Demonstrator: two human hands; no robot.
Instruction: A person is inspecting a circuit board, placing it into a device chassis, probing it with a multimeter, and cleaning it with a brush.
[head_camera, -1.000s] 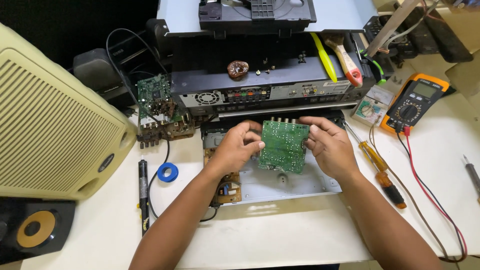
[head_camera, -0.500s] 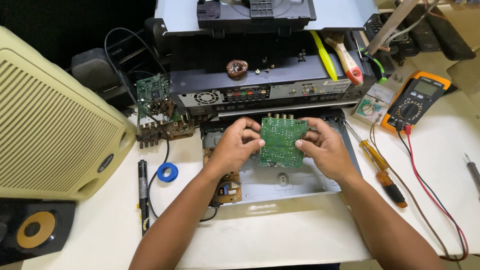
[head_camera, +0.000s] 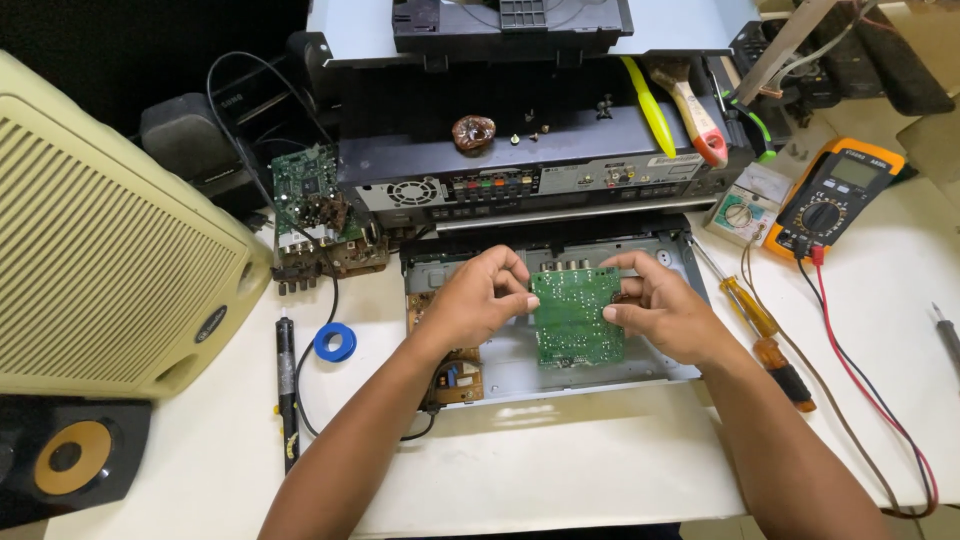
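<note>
Board: we saw a green circuit board (head_camera: 577, 316) held solder side up, tilted a bit, over the open grey chassis (head_camera: 660, 372) in the middle of the white table (head_camera: 560, 470).
L hand: our left hand (head_camera: 478, 300) gripped the board's left edge, thumb and fingertips pinched on it.
R hand: our right hand (head_camera: 668, 308) gripped the right edge, fingers curled round it, thumb on the face.
Chassis: shallow metal tray, w/ a small brown board (head_camera: 455, 378) in its near-left corner, partly under our left wrist.
Behind: a dark player unit (head_camera: 520, 170) w/ rear sockets facing us; a brown ring coil (head_camera: 473, 131) sat on top, a few loose screws near it.
Left: big cream speaker grille (head_camera: 100, 250); a second green board (head_camera: 305, 195) leaned beside the unit; blue tape roll (head_camera: 335, 342) and a black soldering iron (head_camera: 286, 385) lay on the table.
Right: two screwdrivers, a yellow-handled one (head_camera: 748, 307) and an orange one (head_camera: 780, 365), lay just beside the chassis; orange multimeter (head_camera: 835, 195) w/ red lead further out; small analog meter (head_camera: 745, 205) next to it.
</note>
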